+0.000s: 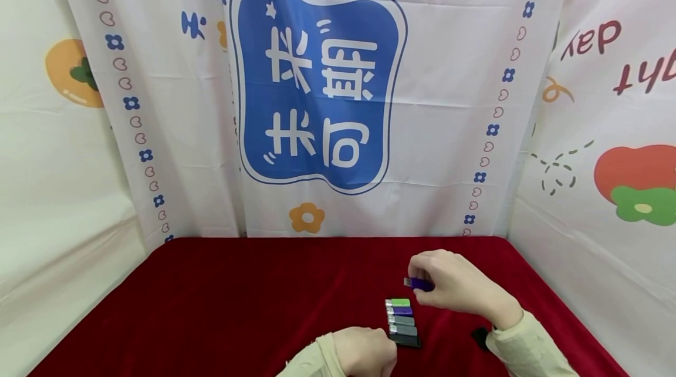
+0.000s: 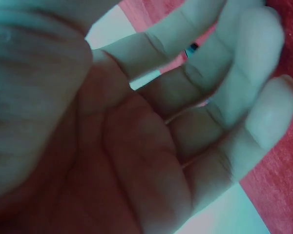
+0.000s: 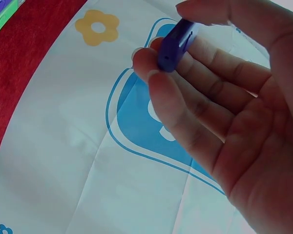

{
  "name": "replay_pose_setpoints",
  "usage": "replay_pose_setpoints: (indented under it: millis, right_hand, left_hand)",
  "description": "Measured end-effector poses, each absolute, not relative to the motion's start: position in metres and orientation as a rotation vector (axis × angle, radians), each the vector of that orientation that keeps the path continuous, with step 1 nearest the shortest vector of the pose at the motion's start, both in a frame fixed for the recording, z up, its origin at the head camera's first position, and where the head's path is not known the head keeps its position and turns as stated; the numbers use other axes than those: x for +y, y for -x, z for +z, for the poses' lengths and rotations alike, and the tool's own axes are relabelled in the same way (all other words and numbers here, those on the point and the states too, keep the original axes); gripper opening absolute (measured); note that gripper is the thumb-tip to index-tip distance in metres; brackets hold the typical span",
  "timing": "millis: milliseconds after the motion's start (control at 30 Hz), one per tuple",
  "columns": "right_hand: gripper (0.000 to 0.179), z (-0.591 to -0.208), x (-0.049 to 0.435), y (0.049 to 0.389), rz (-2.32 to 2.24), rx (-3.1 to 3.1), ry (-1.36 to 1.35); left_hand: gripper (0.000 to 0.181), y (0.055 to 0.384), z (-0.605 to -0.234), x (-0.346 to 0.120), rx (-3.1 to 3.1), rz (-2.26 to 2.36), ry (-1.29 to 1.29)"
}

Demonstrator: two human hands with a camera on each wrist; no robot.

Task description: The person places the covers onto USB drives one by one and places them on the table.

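Between the thumb and fingertips of my right hand [image 1: 451, 280] is a purple USB stick [image 1: 421, 284], its silver plug pointing left in the head view. The right wrist view shows the same purple stick [image 3: 177, 46] pinched at the fingertips. Below that hand lies a row of USB sticks: a green one [image 1: 400, 302], another purple one [image 1: 402, 310], grey ones [image 1: 404, 330] and a black one [image 1: 405, 340] nearest me. My left hand [image 1: 367, 350] is beside the black end of the row. In the left wrist view its fingers [image 2: 261, 117] bend loosely around nothing.
A dark red cloth [image 1: 211, 306] covers the table. Near my right sleeve lies a small black object [image 1: 480, 337], partly hidden. White printed curtains [image 1: 449, 130] hang behind and at both sides.
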State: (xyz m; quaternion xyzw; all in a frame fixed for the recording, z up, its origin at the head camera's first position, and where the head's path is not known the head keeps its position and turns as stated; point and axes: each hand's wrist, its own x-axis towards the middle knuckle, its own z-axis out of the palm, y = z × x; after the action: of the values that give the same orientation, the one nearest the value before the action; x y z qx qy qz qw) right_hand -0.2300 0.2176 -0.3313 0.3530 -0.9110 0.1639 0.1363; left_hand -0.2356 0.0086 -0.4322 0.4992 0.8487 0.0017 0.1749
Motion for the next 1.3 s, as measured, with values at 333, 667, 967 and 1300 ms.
replay_pose_setpoints:
  millis: [333,667,967,1300]
  right_hand:
    - [0.023,-0.332,0.217,0.23,0.468,-2.644,-1.022]
    - [0.022,-0.331,0.217,0.229,0.47,-2.661,-1.009]
    - [0.023,-0.331,0.218,0.231,0.462,-2.644,-1.017]
    - [0.024,-0.331,0.22,0.232,0.464,-2.629,-1.02]
  left_hand:
    - [0.035,0.219,-0.404,0.003,2.448,-0.07,-1.364]
    - [0.027,0.218,-0.385,-0.009,2.649,-0.039,-1.474]
    - [0.021,0.237,-0.365,-0.021,2.709,0.38,-1.584]
    - [0.017,0.245,-0.351,-0.031,2.876,0.68,-1.733]
